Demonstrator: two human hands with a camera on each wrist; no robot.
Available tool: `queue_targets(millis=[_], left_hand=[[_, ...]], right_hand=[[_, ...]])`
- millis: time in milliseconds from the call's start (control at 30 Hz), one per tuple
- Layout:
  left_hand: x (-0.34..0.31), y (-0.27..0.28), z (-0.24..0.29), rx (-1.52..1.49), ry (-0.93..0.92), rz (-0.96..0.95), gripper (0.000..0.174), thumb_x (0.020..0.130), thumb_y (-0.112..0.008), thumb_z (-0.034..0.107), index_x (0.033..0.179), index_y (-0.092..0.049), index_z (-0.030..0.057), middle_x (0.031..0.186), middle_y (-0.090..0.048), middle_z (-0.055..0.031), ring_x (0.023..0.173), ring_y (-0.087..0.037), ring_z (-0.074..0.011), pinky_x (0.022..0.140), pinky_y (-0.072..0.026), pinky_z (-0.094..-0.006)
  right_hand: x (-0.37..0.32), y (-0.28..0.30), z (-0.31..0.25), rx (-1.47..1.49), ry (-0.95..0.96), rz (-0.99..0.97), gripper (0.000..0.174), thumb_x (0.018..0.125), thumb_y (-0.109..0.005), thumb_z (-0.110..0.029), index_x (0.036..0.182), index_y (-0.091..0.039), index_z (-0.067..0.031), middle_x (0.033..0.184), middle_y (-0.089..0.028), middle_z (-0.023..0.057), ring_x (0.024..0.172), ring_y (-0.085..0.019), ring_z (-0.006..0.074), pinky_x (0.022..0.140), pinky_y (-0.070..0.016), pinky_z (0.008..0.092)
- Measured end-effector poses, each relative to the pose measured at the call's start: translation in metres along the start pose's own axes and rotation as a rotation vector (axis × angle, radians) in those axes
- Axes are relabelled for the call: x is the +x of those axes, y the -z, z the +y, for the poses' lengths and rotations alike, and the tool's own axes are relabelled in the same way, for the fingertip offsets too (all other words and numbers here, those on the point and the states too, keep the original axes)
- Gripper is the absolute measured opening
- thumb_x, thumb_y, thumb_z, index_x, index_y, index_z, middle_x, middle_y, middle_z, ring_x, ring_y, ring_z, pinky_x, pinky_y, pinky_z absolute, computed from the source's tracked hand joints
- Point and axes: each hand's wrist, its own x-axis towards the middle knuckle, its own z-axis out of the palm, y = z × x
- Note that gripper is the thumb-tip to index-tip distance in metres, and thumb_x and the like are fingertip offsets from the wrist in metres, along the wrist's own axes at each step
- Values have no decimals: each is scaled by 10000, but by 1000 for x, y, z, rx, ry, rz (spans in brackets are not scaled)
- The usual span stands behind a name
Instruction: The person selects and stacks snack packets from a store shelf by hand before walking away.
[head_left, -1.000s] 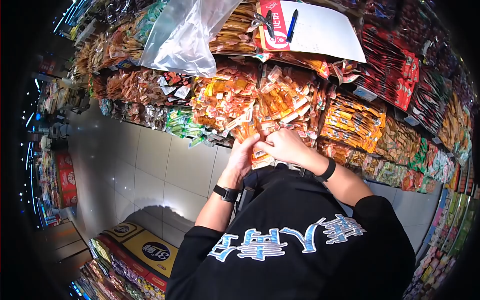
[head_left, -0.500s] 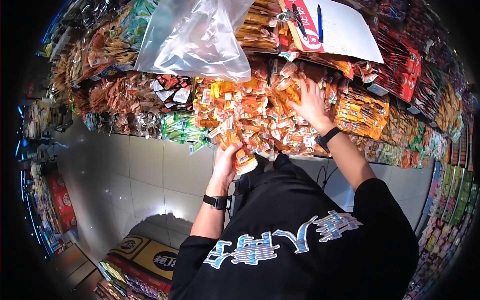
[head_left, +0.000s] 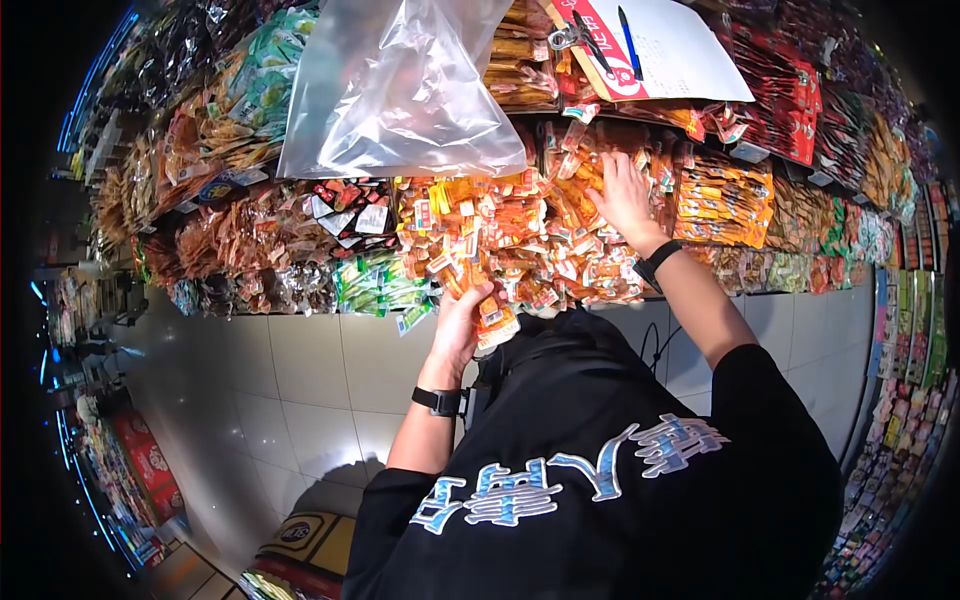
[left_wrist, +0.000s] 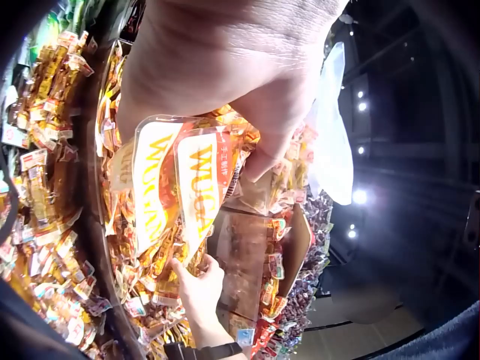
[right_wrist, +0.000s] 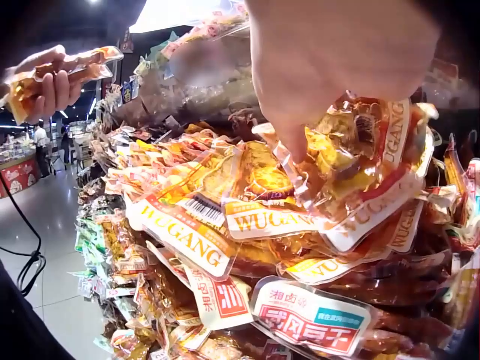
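Orange snack packets (head_left: pixel 495 322) are gripped in my left hand (head_left: pixel 458 322), low over the near edge of the display. In the left wrist view, two white-ended packets (left_wrist: pixel 199 176) marked WUGANG stick out from under the left hand (left_wrist: pixel 232 60). My right hand (head_left: pixel 627 203) reaches into a bin of similar packets, fingers extended down among them. Seen from the right wrist, the right hand (right_wrist: pixel 337 60) touches a packet (right_wrist: pixel 360 172) on top of the pile; its fingertips are partly hidden, and whether they pinch it is unclear.
A clear plastic bag (head_left: pixel 400 110) lies across the upper display. Right of it is a clipboard (head_left: pixel 670 50) with paper and a blue pen (head_left: pixel 629 44). Green packets (head_left: pixel 375 284) and yellow packets (head_left: pixel 724 200) fill neighbouring bins. Tiled floor (head_left: pixel 310 370) lies below.
My right hand has left the packets beside my left hand and moved up and right to the bin. The left hand, still holding packets, has shifted slightly down and left.
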Motion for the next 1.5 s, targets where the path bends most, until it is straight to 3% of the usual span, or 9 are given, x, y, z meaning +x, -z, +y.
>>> queue_targets(millis=[433,667,900,967,1100,1233,1300,1367,1500], left_hand=[[3,-4,6,16,-9,-48,219,891,-629,107,1063,-583,-20,938,-648,-101,838,-664,-205,755,-566,-352],[6,-9,-5,12,-6,-4,230,894,-623,107,1076,-572,-23,919,-641,-105,817,-650,-211,749,-564,-353],[-1,-47,-18,58,-107,51,252,887,-633,109,1110,-577,7,940,-653,-92,808,-651,-210,734,-569,-359],[-3,-63,-27,80,-139,31,260,889,-634,125,1121,-581,19,979,-660,-85,856,-647,-203,754,-564,-368],[0,-114,-56,81,-222,-7,301,910,-632,166,1170,-568,30,1028,-662,-78,935,-640,-191,842,-543,-374],[5,-176,-102,-9,-345,-58,409,962,-592,223,1310,-488,34,1225,-601,-90,1085,-614,-213,924,-529,-412],[-5,-213,-119,-113,-282,1,394,975,-580,227,1298,-487,22,1214,-602,-89,1052,-612,-190,878,-532,-356],[0,-226,-148,-105,-292,-3,434,993,-546,278,1343,-440,44,1276,-568,-109,1125,-593,-215,893,-537,-362],[-13,-249,-186,-278,-244,-63,480,1009,-495,358,1380,-403,68,1330,-528,-128,1189,-561,-240,930,-524,-381]], right_hand=[[3,-15,-6,181,-7,-56,517,820,-633,-92,1290,-438,-6,1200,-464,188,1001,-604,373,799,-539,446],[7,4,2,272,91,-31,558,856,-627,-135,1353,-386,-50,1251,-479,165,1073,-574,369,888,-505,442],[2,49,-1,569,230,-27,576,857,-665,-210,1337,-396,-42,1201,-551,249,1072,-580,428,900,-504,462],[-6,58,2,721,71,-254,677,806,-742,-278,1336,-416,-8,1213,-569,257,1071,-612,372,901,-502,419],[-35,100,9,1204,70,-558,822,813,-786,-192,1411,-304,101,1382,-467,179,1272,-458,201,1076,-367,328],[-75,118,26,1550,85,-476,686,879,-696,-94,1420,-309,75,1382,-477,147,1260,-461,175,1064,-380,327],[-96,135,42,1199,50,-378,630,891,-683,-149,1391,-360,58,1333,-527,173,1231,-505,202,1038,-406,346],[-116,161,51,996,-9,-282,599,880,-685,-262,1317,-415,46,1258,-551,278,1181,-556,370,979,-446,420],[-153,159,74,894,139,-93,580,874,-656,-202,1297,-355,58,1130,-562,333,1068,-561,482,903,-477,479]])
